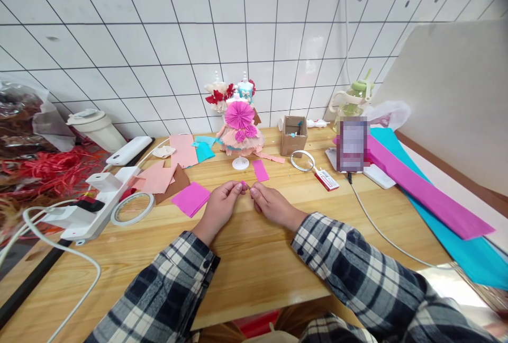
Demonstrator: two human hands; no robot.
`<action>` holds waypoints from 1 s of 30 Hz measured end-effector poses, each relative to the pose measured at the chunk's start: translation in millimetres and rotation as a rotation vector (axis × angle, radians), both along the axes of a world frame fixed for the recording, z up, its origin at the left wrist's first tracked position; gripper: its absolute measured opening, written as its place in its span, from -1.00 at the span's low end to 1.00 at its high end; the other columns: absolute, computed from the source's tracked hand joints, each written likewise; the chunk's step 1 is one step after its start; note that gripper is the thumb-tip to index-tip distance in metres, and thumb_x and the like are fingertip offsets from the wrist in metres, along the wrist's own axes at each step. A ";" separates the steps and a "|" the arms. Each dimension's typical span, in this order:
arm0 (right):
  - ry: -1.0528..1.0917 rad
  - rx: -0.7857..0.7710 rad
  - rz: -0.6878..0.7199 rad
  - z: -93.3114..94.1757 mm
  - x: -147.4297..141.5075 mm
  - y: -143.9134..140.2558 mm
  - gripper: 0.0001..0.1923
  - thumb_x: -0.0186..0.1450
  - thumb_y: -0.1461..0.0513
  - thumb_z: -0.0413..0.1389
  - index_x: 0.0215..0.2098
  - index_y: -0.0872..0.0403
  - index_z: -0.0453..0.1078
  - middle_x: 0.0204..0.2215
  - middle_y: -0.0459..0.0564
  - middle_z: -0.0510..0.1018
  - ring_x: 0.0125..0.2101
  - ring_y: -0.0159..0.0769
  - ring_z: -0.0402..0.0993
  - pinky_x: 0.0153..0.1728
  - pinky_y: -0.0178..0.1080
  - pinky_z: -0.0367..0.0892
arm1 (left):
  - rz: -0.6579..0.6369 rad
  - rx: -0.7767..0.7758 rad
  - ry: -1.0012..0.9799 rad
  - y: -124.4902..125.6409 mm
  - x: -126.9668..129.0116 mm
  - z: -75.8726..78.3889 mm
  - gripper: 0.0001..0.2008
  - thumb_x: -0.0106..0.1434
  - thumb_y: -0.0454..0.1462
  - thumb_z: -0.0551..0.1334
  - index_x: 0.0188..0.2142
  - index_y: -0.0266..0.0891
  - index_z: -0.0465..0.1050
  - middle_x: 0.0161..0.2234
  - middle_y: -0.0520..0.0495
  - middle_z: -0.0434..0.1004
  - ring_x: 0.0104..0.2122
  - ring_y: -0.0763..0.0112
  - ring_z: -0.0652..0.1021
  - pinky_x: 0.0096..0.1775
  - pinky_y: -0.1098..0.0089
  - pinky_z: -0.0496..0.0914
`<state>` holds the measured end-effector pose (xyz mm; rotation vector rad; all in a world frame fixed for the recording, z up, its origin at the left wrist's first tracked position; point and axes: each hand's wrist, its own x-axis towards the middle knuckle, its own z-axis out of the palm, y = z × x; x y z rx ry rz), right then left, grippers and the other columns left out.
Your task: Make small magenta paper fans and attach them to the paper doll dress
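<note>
Home craft corner. Wooden table (246,258) against white tiled wall (238,25). On table: paper-dress doll (239,126) at the back, crepe paper sheets (432,195) right of it, tape roll (132,208) and power strip (95,205) to its left.

white tiled wall (254,25), wooden table (246,258)

Left hand: the left hand (220,206) pinches one end of a tiny magenta paper scrap (244,185) at the fingertips.
Right hand: the right hand (273,205) pinches the scrap's other end, fingertips almost meeting the left's.
Table: a wooden table (246,258) lies under both hands.
Nearby paper: a magenta paper square (191,198) lies just left of the left hand; a smaller magenta strip (261,170) lies beyond the hands.
Behind: a paper-dress doll (239,126) stands by the tiled wall, a cardboard box (293,135) to its right.
Left side: a tape roll (132,208) rests beside a white power strip (93,208).
</note>
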<state>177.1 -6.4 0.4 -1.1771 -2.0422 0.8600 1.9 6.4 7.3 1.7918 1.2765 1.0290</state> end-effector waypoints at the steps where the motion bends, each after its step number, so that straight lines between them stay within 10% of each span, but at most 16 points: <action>1: -0.001 0.001 0.007 -0.1 0.1 -0.2 -0.67 0.43 0.06 -0.26 -0.38 0.02 0.16 -0.58 -0.15 0.31 -0.53 -0.38 0.27 -0.44 -0.32 0.16 | -0.010 0.003 0.020 -0.9 0.6 0.9 -0.66 0.26 -0.05 0.08 -0.33 -0.26 0.47 -0.33 -0.08 0.57 -0.28 0.30 0.52 -0.17 0.35 0.37; 30: 0.145 -0.137 -0.023 0.5 -5.6 0.4 -0.60 0.37 -0.06 -0.21 -0.43 0.01 0.15 -0.65 -0.21 0.25 -0.70 -0.46 0.22 -0.60 -0.34 0.11 | -0.063 -0.054 -0.021 0.5 -0.1 -1.7 -0.66 0.22 -0.06 0.13 -0.24 -0.24 0.52 -0.21 -0.12 0.59 -0.20 0.23 0.53 -0.07 0.27 0.36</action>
